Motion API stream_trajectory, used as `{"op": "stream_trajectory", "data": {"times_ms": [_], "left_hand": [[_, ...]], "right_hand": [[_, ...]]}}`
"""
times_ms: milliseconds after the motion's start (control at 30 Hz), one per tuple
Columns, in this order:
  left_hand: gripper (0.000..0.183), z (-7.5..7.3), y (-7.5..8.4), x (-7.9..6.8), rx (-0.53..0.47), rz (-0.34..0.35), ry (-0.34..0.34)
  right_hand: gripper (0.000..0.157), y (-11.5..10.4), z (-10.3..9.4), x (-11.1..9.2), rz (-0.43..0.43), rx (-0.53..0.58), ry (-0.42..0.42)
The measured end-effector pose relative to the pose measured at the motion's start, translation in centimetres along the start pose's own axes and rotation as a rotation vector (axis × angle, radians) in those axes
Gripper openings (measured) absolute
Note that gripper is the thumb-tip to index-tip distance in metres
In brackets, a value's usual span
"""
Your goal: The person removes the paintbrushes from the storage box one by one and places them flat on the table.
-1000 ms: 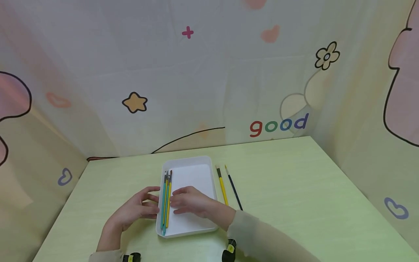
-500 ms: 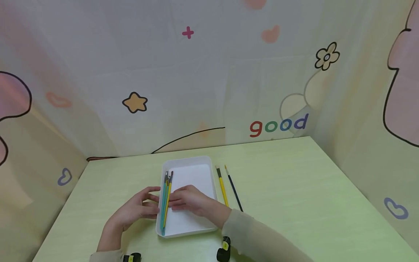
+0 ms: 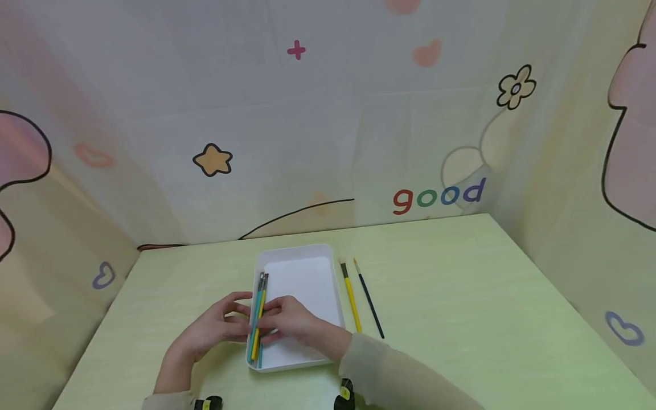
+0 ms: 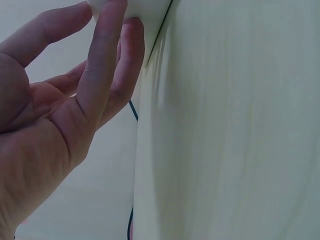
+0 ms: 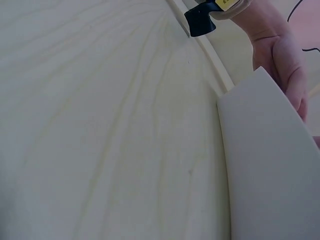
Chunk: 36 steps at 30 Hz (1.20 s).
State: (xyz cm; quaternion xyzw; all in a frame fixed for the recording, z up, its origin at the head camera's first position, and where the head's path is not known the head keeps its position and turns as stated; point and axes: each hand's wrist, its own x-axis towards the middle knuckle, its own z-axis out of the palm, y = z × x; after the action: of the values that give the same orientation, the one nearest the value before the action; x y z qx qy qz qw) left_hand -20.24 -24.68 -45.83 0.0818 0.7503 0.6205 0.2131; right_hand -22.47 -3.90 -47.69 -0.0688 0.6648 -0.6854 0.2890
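Several slim paintbrushes (image 3: 263,296) with teal and yellow handles lie bunched lengthwise along the left side of a shallow white tray (image 3: 312,273). My right hand (image 3: 294,322) reaches over the tray from the right, its fingertips touching the bunch around the middle of the handles. A teal handle end shows just below that hand. At the tray's left outer wall, my left hand (image 3: 207,326) rests its spread, slightly bent fingertips. The left wrist view shows these fingers (image 4: 105,55) against the white tray wall. In the right wrist view the tray side (image 5: 270,165) hides my right fingertips.
Right of the tray, a yellow-handled brush (image 3: 351,299) and a dark-handled brush (image 3: 369,299) lie on the pale green table (image 3: 461,296). A printed cloth (image 3: 307,125) rises behind the table's back edge. Each wrist has a black strap device (image 3: 345,393).
My right hand has moved left onto the brush bunch. The brushes have slid a little toward me, and one teal handle end now sits right of the yellow one. My left hand stays at the tray.
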Motion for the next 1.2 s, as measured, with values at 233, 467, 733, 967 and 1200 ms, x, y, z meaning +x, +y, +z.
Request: {"op": "stream_trajectory", "data": {"times_ms": [233,467,733,967,1200], "left_hand": [[0.076,-0.1,0.1,0.0,0.014,-0.019,0.015],[0.076,0.1,0.0,0.0,0.004,-0.019,0.029],[0.075,0.0,-0.2,-0.2,0.014,-0.029,0.047],[0.076,0.2,-0.3,-0.2,0.007,-0.033,0.048],[0.075,-0.1,-0.5,-0.2,-0.008,-0.009,0.034]], "right_hand": [[0.040,-0.3,0.2,-0.1,-0.003,-0.003,-0.001],[0.039,-0.4,-1.1,-0.8,0.003,0.007,-0.028],[0.038,-0.5,-2.2,-1.9,0.020,0.028,-0.023],[0.040,-0.6,-3.4,-2.5,0.012,0.003,-0.029],[0.044,-1.4,-4.4,-3.5,-0.004,0.052,-0.051]]}}
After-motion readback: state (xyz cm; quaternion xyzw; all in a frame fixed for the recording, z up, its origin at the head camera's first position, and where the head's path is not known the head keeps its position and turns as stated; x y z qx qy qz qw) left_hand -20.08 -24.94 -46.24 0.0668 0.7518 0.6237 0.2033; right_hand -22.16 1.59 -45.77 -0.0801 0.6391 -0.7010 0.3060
